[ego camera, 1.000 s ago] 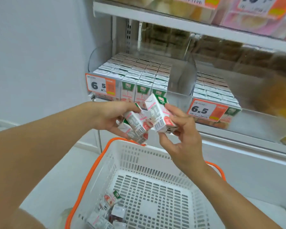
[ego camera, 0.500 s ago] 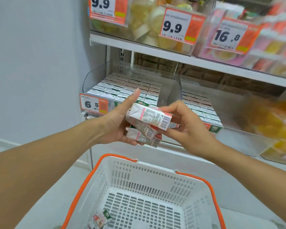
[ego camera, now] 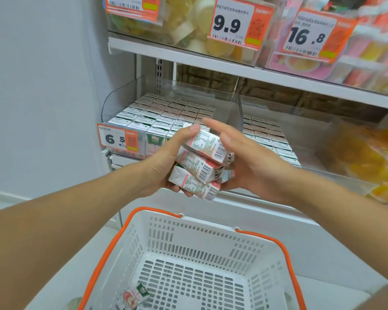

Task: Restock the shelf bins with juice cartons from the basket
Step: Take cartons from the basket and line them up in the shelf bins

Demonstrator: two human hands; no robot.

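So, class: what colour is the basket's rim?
Orange, on the white basket, clearest in the head view.

Three stacked juice cartons (ego camera: 202,164) above white basket (ego camera: 211,240), bins (ego camera: 166,113) filled

Both bare forearms reach forward and angle in toward each other. The left hand (ego camera: 166,162) is curled in a grip, thumb stretched up on top, fingers tucked underneath. The right hand (ego camera: 249,162) is flat, fingers straight and pointing up-left.
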